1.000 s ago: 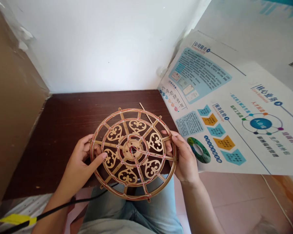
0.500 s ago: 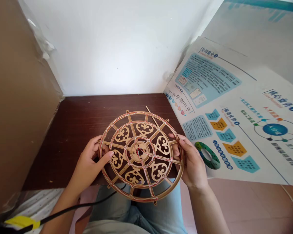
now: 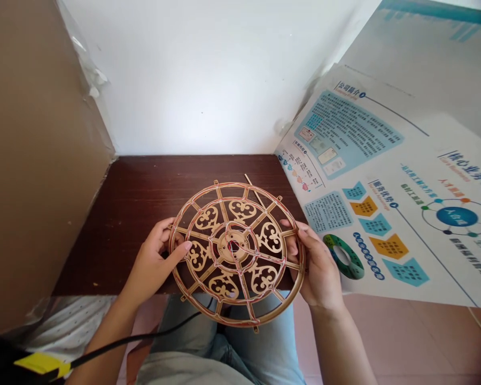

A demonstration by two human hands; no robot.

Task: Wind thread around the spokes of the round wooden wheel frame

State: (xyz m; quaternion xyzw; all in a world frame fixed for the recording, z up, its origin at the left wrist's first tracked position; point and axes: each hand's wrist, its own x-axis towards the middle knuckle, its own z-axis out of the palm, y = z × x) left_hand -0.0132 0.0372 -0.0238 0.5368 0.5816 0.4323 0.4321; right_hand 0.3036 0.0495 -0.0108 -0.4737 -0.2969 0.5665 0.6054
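I hold a round wooden openwork wheel (image 3: pixel 237 252) flat in front of me, over the near edge of a dark brown table (image 3: pixel 144 203) and above my lap. It has spokes, scroll ornaments and a red-and-white cord wound along its rings. My left hand (image 3: pixel 156 262) grips the left rim, thumb on top, fingers curled beneath. My right hand (image 3: pixel 316 264) clasps the right rim the same way. A thin wooden stick (image 3: pixel 253 191) lies on the table just behind the wheel.
A brown cardboard panel (image 3: pixel 32 176) walls the left side and a white wall (image 3: pixel 208 75) stands behind. A large printed poster (image 3: pixel 388 198) leans at the right. A black cable (image 3: pixel 136 337) with a yellow tag (image 3: pixel 44 364) crosses my lap.
The view has shifted, so the wheel and both hands sit a little further right in the picture. The grip on the rim is the same.
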